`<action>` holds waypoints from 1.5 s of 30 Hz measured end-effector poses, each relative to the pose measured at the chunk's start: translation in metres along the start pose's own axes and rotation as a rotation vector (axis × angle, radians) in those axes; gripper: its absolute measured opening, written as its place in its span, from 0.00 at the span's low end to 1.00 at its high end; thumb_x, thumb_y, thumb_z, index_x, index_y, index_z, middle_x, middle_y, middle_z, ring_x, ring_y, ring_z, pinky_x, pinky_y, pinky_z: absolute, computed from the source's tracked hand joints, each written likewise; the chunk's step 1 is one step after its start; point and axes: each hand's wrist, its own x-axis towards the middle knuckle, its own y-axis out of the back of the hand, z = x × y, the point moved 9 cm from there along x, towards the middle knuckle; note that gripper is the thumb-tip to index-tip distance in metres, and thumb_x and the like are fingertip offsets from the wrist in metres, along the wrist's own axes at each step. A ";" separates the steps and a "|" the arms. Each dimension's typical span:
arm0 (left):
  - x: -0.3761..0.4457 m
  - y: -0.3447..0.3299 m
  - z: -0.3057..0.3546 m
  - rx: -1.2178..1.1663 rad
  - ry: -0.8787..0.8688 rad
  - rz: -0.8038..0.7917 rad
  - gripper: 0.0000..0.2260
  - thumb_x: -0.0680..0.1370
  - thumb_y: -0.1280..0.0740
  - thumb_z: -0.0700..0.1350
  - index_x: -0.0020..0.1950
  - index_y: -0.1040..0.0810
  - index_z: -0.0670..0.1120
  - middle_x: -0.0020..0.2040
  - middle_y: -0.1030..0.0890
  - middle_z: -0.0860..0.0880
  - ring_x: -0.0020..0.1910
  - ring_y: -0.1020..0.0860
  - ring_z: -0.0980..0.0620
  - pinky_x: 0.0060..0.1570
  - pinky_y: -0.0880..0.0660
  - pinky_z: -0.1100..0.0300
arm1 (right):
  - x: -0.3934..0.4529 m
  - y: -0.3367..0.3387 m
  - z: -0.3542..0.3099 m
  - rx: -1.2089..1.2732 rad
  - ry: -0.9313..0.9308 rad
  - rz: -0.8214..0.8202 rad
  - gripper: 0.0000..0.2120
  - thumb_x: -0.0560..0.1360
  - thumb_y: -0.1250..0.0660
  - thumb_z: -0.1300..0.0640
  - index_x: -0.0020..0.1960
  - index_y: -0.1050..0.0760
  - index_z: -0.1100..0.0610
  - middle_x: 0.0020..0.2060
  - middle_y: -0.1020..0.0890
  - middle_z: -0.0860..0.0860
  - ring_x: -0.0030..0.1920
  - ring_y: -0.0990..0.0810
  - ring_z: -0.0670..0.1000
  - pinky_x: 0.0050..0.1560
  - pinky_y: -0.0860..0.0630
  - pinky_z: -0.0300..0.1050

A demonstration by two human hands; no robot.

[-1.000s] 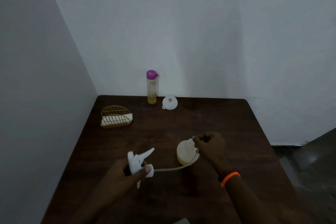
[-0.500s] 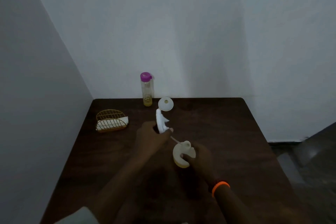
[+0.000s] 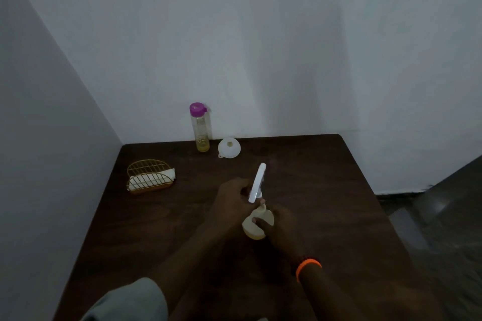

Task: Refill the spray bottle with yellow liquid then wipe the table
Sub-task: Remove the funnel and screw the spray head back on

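Note:
A small white spray bottle (image 3: pixel 254 227) with yellow liquid at its bottom stands on the dark wooden table (image 3: pixel 326 190). My right hand (image 3: pixel 280 227) grips its body. My left hand (image 3: pixel 233 202) holds the white trigger spray head (image 3: pixel 257 182) directly over the bottle's neck, nozzle pointing away from me; the dip tube is hidden. At the table's back edge stands a clear bottle with a purple cap (image 3: pixel 200 126), holding a little yellow liquid. A white funnel (image 3: pixel 229 148) lies just right of it.
A gold wire holder (image 3: pixel 149 176) with white cloths or napkins sits at the table's left, near the left wall. White walls close the left and back sides. The table's right edge drops to a grey floor (image 3: pixel 443 229).
My left hand carried the spray head from the near left up and over to the bottle's neck; the dip tube has gone from sight. My right hand moved from the bottle's top to its body.

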 end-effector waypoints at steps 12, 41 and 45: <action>0.000 -0.031 -0.029 -0.028 -0.047 -0.090 0.11 0.69 0.24 0.52 0.47 0.18 0.50 0.45 0.20 0.56 0.43 0.21 0.60 0.42 0.24 0.65 | -0.010 0.006 -0.011 -0.108 0.069 0.005 0.21 0.77 0.30 0.49 0.68 0.25 0.54 0.62 0.20 0.50 0.62 0.22 0.52 0.58 0.32 0.36; -0.002 -0.038 -0.013 -0.141 -0.209 -0.062 0.20 0.68 0.26 0.39 0.60 0.19 0.49 0.54 0.16 0.54 0.53 0.19 0.62 0.54 0.24 0.66 | -0.003 -0.003 -0.003 -0.103 0.075 0.023 0.19 0.78 0.32 0.45 0.65 0.24 0.53 0.60 0.18 0.50 0.59 0.20 0.49 0.58 0.25 0.42; -0.001 -0.043 -0.011 -0.152 -0.213 -0.078 0.23 0.66 0.24 0.40 0.61 0.19 0.49 0.55 0.17 0.55 0.54 0.20 0.62 0.55 0.23 0.64 | -0.004 0.000 -0.005 -0.114 0.086 0.048 0.17 0.78 0.32 0.50 0.65 0.23 0.54 0.59 0.18 0.50 0.57 0.19 0.48 0.51 0.30 0.32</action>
